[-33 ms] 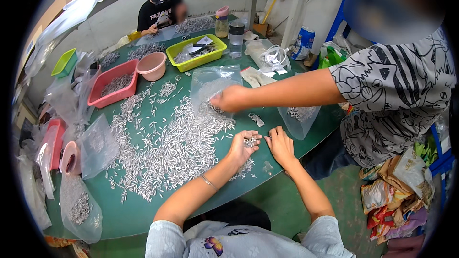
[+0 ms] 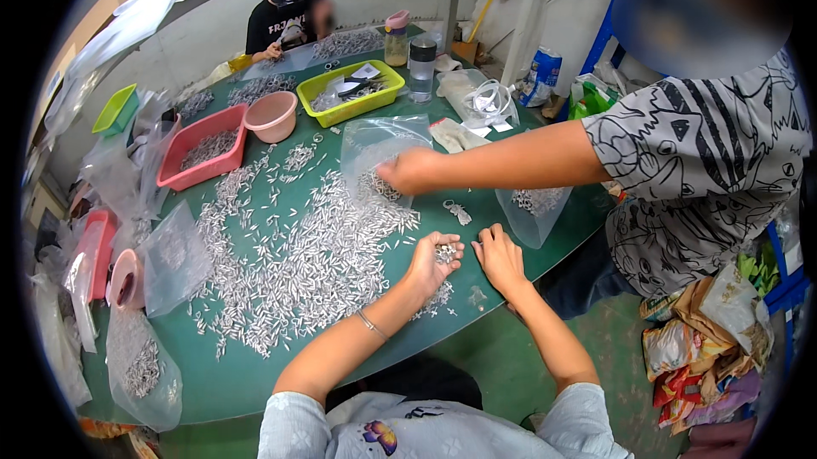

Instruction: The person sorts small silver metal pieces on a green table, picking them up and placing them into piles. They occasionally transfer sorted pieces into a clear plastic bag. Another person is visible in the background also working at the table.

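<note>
My left hand (image 2: 434, 262) is cupped palm up near the table's front edge, its fingers curled around a handful of small metal parts (image 2: 444, 252). Just to its right, my right hand (image 2: 499, 256) has its fingers bent and drawn together low over the table; whatever they hold, if anything, is hidden. A large spread of small silvery pointed metal pieces (image 2: 298, 276) lies to the left of my hands, a few of them under my left wrist. Beyond my hands sits a small cluster of metal parts (image 2: 458, 212).
From the right, a co-worker's hand (image 2: 407, 173) reaches over a clear plastic bag (image 2: 383, 131) of parts. Farther back stand a pink tray (image 2: 200, 173), a pink bowl (image 2: 271, 129), a yellow-green tray (image 2: 351, 119) and a bottle (image 2: 421, 80). Another person (image 2: 285, 21) sits across the green table (image 2: 247, 391).
The co-worker's hand has shifted very slightly over the plastic bag. My own hands stay almost where they were.
</note>
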### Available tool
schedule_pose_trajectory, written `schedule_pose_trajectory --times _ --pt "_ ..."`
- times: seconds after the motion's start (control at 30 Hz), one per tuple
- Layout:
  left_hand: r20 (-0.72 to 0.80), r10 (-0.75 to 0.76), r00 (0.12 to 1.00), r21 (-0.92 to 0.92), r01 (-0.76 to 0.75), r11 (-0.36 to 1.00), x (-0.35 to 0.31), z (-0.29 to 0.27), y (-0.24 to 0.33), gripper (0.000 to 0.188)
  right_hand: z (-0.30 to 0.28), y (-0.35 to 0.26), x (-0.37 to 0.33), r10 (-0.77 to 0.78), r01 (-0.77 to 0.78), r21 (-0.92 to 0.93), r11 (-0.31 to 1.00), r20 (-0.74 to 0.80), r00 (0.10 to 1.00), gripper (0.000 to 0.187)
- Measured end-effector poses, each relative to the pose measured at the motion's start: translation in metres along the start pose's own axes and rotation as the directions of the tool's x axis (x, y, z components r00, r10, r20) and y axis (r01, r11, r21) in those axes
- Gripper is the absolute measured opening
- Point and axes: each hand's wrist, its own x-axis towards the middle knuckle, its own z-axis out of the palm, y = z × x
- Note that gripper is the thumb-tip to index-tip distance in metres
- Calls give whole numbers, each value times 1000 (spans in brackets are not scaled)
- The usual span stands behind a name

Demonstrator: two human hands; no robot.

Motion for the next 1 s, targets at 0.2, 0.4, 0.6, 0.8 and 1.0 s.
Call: schedule_pose_trajectory --times 0.2,0.4,0.6,0.8,1.0 --pt "-50 -13 999 -12 13 1000 -17 0 -7 18 3 5 -4 -43 43 -4 999 -58 997 18" --pt "-25 6 1000 -52 -8 999 -14 -7 -14 19 13 15 5 149 6 424 906 -331 932 19" --pt "-91 41 995 -58 -46 997 -17 11 -21 28 10 27 8 344 -184 720 -670 520 782 18" --pt "-208 425 881 -88 -449 889 3 45 -44 30 15 7 3 244 -27 399 -917 611 753 28" --pt "126 701 702 518 -649 557 18 67 -68 34 -7 -27 7 508 100 623 -776 523 685 33"
